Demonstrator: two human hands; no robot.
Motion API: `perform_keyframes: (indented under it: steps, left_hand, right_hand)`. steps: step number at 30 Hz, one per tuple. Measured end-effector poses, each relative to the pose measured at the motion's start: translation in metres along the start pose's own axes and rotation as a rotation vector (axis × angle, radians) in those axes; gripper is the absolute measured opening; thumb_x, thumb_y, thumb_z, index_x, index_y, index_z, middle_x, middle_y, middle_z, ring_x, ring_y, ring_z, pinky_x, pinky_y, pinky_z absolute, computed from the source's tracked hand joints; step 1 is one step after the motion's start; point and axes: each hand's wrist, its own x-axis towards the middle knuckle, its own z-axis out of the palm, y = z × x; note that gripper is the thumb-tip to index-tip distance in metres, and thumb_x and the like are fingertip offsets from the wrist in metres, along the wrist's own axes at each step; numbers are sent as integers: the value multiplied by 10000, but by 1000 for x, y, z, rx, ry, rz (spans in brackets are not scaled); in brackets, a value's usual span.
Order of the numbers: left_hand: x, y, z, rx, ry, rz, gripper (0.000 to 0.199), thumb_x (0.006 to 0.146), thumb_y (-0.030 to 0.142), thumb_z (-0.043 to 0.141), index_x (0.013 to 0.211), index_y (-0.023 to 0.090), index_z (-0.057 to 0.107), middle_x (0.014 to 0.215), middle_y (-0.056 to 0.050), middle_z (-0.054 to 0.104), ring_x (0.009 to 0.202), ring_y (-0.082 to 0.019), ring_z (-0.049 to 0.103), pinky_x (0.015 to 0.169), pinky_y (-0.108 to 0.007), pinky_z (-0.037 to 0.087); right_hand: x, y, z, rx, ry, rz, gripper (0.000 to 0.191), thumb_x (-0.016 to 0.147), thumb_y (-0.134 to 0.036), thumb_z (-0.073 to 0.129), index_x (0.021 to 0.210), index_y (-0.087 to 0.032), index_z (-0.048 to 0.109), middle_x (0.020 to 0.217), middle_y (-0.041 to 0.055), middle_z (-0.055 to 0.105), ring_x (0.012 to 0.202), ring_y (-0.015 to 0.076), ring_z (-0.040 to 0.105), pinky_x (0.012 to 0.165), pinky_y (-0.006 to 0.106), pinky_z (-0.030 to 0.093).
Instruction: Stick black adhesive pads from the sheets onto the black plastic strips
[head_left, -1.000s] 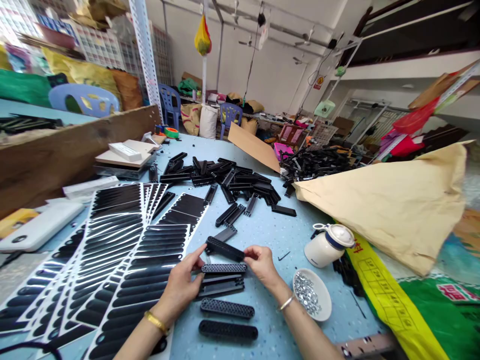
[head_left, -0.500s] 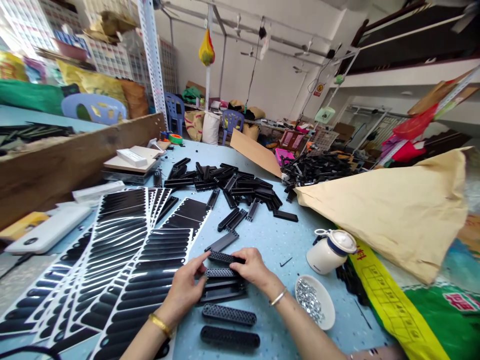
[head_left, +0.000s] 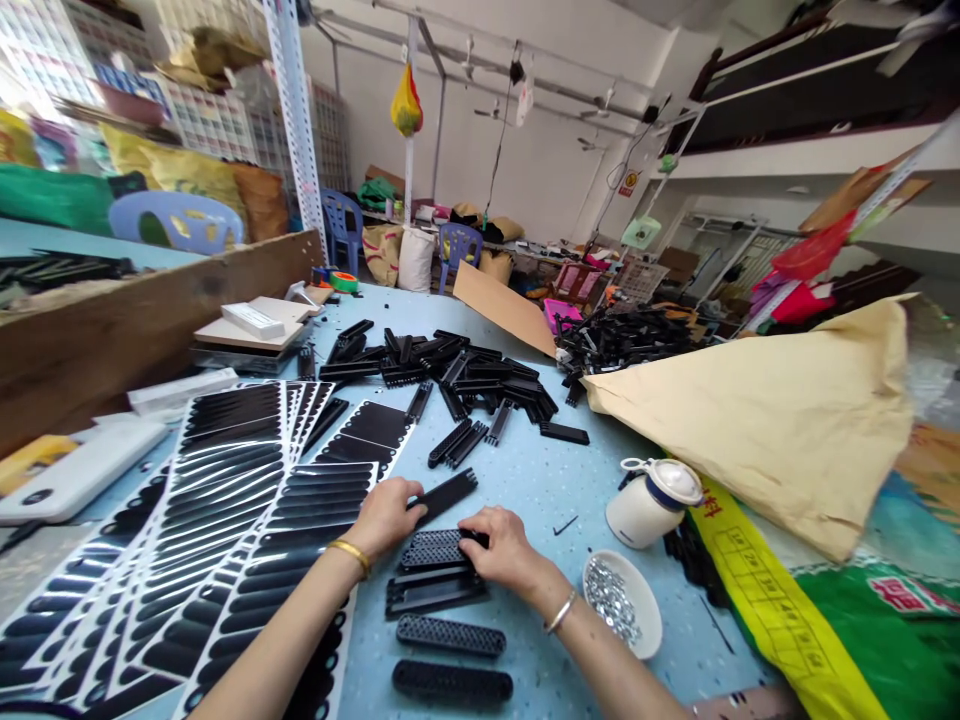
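My left hand (head_left: 386,517) is closed on the near end of a flat black plastic strip (head_left: 448,493), whose toothed far end points up and right. My right hand (head_left: 499,543) has its fingers curled over the right end of a textured black plastic piece (head_left: 429,549), which lies on a small stack of similar parts. Below that rests a smooth channelled black part (head_left: 436,594). Nearer to me lie two separate textured pieces with rounded ends, an upper bar (head_left: 451,635) and a lower bar (head_left: 452,683).
Sheets of black stickers (head_left: 232,480) fan out at left. A heap of black parts (head_left: 465,370) lies farther back. On the right are a white bowl of metal hardware (head_left: 651,620), a lidded white cup (head_left: 637,518), a hex key (head_left: 565,525) and brown paper (head_left: 757,400).
My left hand has moved up and away from the stack and taken hold of the flat strip. The textured piece held between both hands is now down on the stack under my right hand.
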Motion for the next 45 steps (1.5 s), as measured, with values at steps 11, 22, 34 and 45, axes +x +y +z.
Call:
perform_keyframes:
  steps: [11,22,34,45]
  left_hand:
    - [-23,4,-5,-123,0,94,324,778,175,475,968,206,736,874,-21,763,845,-203,687,743,-267,486]
    - [-96,1,8,-174,-59,-21,83,649,275,588,640,208,636,503,25,599,506,-180,573,512,-252,361]
    - [-77,-14,25,-380,326,-162,421,807,454,456,1076,193,648,962,-94,761,860,-276,708,752,-360,524]
    - [-47,22,54,-577,356,-86,620,868,533,319,1112,83,667,1120,-161,730,1059,-276,679,972,-393,510]
  right_hand:
    - [-59,19,-5,-13,123,231,188,790,-331,671,706,-170,724,671,74,677,630,202,611,616,286,395]
    - [-57,12,34,299,132,381,168,595,-123,778,686,-169,645,508,-52,568,455,116,513,446,202,328]
    - [-51,32,7,541,436,257,244,798,-318,592,926,-155,720,896,103,726,805,229,665,707,312,518]
    - [-15,2,30,711,473,213,528,951,-501,362,930,-136,743,882,86,737,879,227,662,812,314,494]
